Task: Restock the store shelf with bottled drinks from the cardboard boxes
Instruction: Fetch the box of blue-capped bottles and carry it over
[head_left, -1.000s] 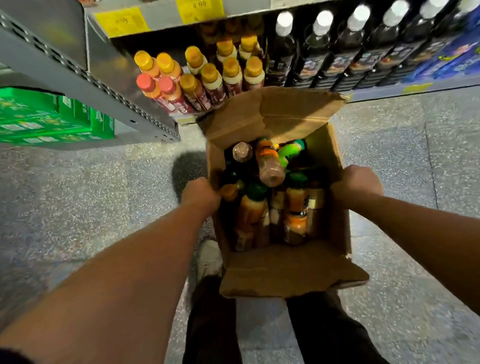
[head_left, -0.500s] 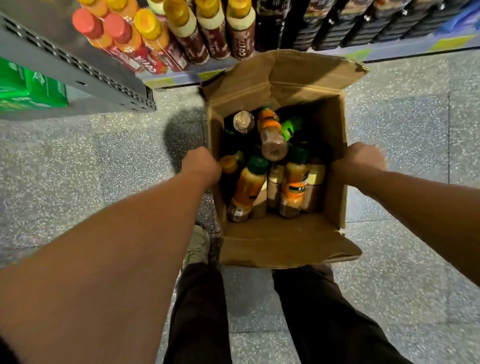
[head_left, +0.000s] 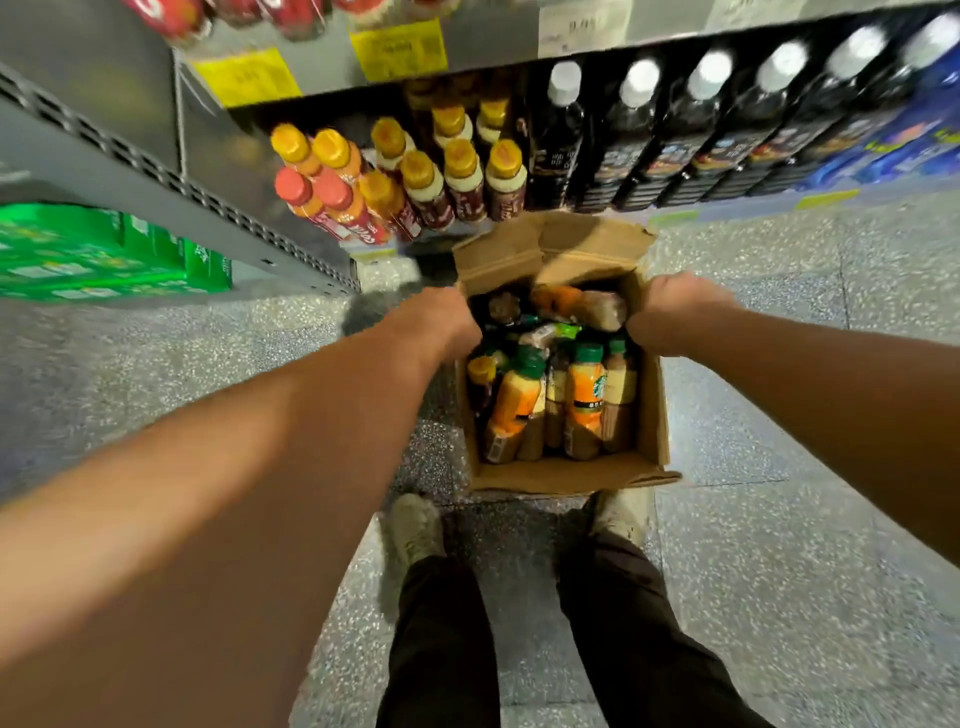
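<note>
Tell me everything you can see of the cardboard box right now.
The cardboard box is brown corrugated board, open-topped, flaps creased and splayed outward. It sits low in front of the shelf, just ahead of the person's shoes. The left hand and right hand grip its side walls. Inside, bottles with green caps stand upright; others lie across them.

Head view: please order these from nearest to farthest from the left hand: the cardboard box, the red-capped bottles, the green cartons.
1. cardboard box: the left hand grips its left wall.
2. red-capped bottles: on the bottom shelf, just beyond the hand.
3. green cartons: far left, under the next shelf.
</note>
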